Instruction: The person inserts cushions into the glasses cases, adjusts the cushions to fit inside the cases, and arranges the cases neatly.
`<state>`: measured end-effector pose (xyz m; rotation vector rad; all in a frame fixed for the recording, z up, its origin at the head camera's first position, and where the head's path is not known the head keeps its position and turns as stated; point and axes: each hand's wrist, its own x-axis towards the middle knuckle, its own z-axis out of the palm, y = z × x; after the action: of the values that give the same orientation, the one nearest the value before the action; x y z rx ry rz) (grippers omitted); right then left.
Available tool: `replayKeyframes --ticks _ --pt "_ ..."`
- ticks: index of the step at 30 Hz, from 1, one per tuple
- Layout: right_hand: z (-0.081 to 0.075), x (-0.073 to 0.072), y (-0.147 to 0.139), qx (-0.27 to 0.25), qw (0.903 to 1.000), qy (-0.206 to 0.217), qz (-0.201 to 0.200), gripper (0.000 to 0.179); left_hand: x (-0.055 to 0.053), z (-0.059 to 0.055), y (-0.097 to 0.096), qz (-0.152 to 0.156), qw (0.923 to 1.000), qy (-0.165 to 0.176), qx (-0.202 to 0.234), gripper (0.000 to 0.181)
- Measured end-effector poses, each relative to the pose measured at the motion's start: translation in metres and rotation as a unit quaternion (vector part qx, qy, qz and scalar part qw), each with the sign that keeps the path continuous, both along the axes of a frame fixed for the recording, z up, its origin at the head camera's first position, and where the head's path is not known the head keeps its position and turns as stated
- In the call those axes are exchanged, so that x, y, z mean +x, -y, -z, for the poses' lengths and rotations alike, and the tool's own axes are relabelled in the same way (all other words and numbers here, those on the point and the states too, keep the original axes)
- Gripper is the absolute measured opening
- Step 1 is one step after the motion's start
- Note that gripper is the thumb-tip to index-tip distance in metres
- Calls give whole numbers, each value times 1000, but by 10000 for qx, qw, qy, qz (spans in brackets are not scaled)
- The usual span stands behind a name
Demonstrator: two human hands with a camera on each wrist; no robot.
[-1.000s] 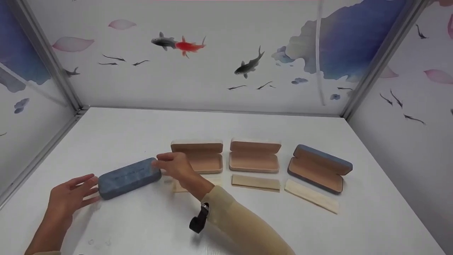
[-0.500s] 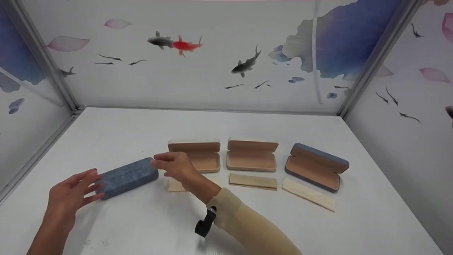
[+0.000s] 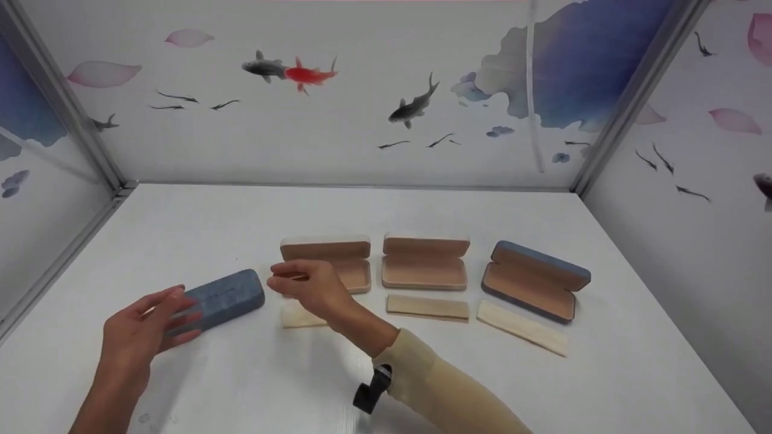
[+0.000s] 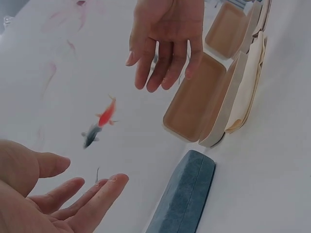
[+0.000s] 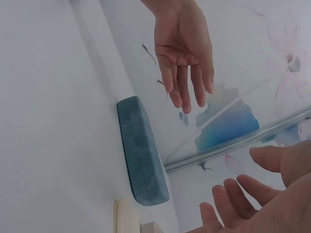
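Note:
A closed blue glasses case (image 3: 236, 296) lies at an angle on the left of the white table. My left hand (image 3: 134, 331) hovers over its left end, fingers loosely spread and holding nothing. Off the case's right end is my right hand (image 3: 316, 289), also holding nothing, its fingers slightly bent. Both wrist views show a gap between the hands and the blue case (image 4: 183, 194). Partly behind the right hand stands an open cream glasses case (image 3: 356, 274) with a tan lining. A folded pale cloth (image 3: 298, 316) below it is partly covered by that hand.
Another open cream case (image 3: 424, 274) stands mid-table, with a folded beige cloth (image 3: 427, 307) in front. Further right, an open blue case (image 3: 531, 289) sits at an angle beside a cream cloth (image 3: 522, 328). Printed walls (image 3: 338, 132) enclose the table's back and sides.
The hands have drawn away from the closed blue case. My left hand shifted right over its end, and my right hand moved off its other end. The case stays on the table.

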<state>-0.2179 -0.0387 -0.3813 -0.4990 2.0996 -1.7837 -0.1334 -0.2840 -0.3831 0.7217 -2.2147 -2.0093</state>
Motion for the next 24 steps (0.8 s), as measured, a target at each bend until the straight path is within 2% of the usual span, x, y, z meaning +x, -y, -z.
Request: replayKeyframes --ticks 7,11,17,24 --pt "-1 3 -20 139 9993 -324 117 28 -5 5 -12 222 9997 48 -59 64" --pt "0 4 -31 188 9985 -480 185 27 -8 11 -21 320 9993 102 -149 61" --pt "8 7 -52 372 9973 -608 189 29 -13 24 -39 609 9963 251 -549 55" --pt "19 1 -69 526 9968 -538 271 34 -23 33 -54 842 9931 316 -753 53"
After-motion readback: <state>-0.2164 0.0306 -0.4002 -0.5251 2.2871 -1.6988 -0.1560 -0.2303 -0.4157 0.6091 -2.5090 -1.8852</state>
